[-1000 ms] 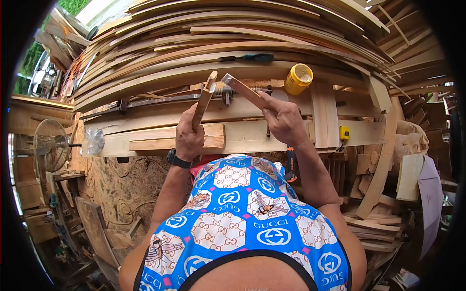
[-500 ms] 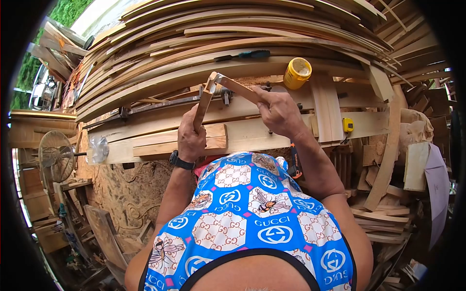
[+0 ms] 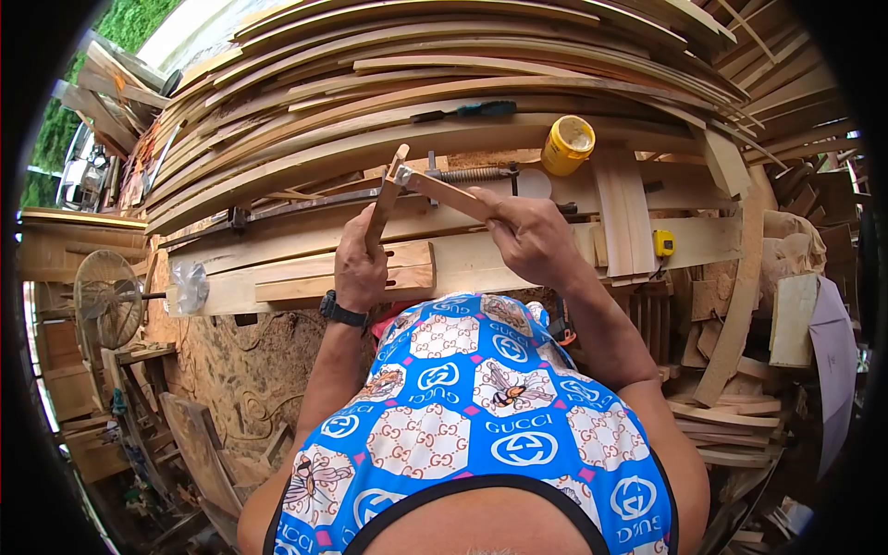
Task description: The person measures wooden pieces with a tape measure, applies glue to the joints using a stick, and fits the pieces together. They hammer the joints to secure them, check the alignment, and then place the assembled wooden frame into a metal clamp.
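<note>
My left hand [image 3: 361, 264] is closed around a short wooden piece [image 3: 384, 211] that stands up from it, with a slot near its top. In my right hand [image 3: 535, 236] is a second wooden piece [image 3: 449, 194], pointing left. Its whitish end touches the first piece near the slot, so the two form an angle. Below my left hand lie slotted wooden blocks [image 3: 412, 266] on a long pale board [image 3: 476, 261]. A metal clamp with a spring-like screw [image 3: 472, 174] lies just beyond the second piece.
An open yellow jar [image 3: 566, 148] stands beyond my right hand. A dark-handled tool [image 3: 486, 108] rests on stacked planks [image 3: 370, 97]. At the right are a yellow tape measure [image 3: 663, 242] and a crosswise board [image 3: 624, 213]. A round fan [image 3: 104, 298] stands at the left.
My right hand has moved slightly down with its piece, whose end now sits lower against the upright piece. More of the clamp's screw shows.
</note>
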`<move>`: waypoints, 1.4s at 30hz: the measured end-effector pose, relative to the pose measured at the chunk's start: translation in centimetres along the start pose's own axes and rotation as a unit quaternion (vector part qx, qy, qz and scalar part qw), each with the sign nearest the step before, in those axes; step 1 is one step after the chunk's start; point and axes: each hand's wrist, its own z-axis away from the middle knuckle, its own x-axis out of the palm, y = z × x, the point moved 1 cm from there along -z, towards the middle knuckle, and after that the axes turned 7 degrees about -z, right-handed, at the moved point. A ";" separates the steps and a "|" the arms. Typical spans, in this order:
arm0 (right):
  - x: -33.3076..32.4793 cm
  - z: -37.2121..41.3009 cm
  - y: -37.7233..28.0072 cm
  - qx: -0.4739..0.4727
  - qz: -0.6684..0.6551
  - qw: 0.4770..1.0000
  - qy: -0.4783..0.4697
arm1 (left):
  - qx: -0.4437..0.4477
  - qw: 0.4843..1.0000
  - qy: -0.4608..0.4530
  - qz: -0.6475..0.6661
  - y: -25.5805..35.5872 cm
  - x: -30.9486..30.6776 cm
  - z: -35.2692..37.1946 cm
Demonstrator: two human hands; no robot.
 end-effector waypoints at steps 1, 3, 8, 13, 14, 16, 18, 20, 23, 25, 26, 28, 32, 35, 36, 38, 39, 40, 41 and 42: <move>-0.2 0.1 -0.1 -0.002 0.000 1.000 0.000 | 0.013 1.000 0.005 -0.014 -0.2 -0.1 -0.1; -0.6 0.3 -0.1 0.010 -0.053 0.998 0.041 | -0.027 1.000 0.001 0.008 -0.6 -0.4 0.1; -0.3 -0.1 1.8 0.032 -0.021 0.998 0.053 | -0.141 0.980 -0.066 0.126 -0.5 -1.5 0.1; 0.5 -0.3 2.7 0.016 -0.004 0.998 0.056 | -0.118 0.976 -0.078 0.165 -0.1 -1.7 0.2; 0.5 -0.3 2.8 0.015 0.029 0.998 0.051 | -0.118 0.976 -0.078 0.164 0.0 -1.6 0.2; 0.4 -0.3 2.8 0.013 0.060 0.997 0.047 | -0.119 0.979 -0.068 0.155 0.0 -1.5 0.3; 0.1 -0.4 2.6 -0.005 0.107 0.993 0.059 | -0.098 0.985 -0.062 0.129 -0.3 -1.4 0.4; -0.4 -0.7 2.4 -0.025 0.135 0.989 0.058 | -0.077 0.990 -0.056 0.104 -0.4 -1.4 0.3; -1.1 -1.1 1.8 -0.051 0.190 0.980 0.042 | -0.065 0.992 -0.061 0.084 0.2 -1.8 0.0; -1.3 -1.1 1.5 -0.055 0.219 0.974 0.028 | -0.057 0.993 -0.066 0.081 0.3 -1.9 0.0; -1.3 -1.2 1.4 -0.061 0.228 0.971 0.027 | -0.057 0.993 -0.065 0.082 0.4 -1.9 -0.1; -1.3 -1.2 1.3 -0.066 0.237 0.969 0.025 | -0.057 0.993 -0.067 0.077 0.5 -1.9 0.0; -2.3 -1.1 0.6 -0.059 0.263 0.963 -0.019 | -0.062 0.993 -0.070 0.069 -0.1 -1.8 0.3; -3.1 -0.8 1.4 -0.046 0.255 0.966 -0.019 | -0.075 0.994 -0.040 0.066 -1.3 -1.7 0.7; -3.2 -0.8 1.7 -0.044 0.227 0.973 0.004 | -0.120 0.987 -0.040 0.103 -1.2 -2.2 0.5; -3.3 -0.9 1.7 -0.016 0.173 0.984 0.025 | -0.145 0.977 0.005 0.156 -2.1 -2.7 0.2; -3.3 -1.0 1.7 0.016 0.117 0.992 0.047 | -0.170 0.960 0.047 0.219 -2.9 -3.1 -0.1; -3.0 -1.1 1.9 0.013 0.116 0.992 0.042 | -0.177 0.938 0.128 0.269 -4.0 -3.5 -0.4; -2.7 -1.0 2.3 0.012 0.054 0.997 0.062 | -0.183 0.908 0.207 0.316 -5.1 -3.9 -0.7; -2.3 -0.7 2.7 0.014 -0.009 0.997 0.080 | -0.219 0.851 0.249 0.408 -5.1 -4.9 -1.8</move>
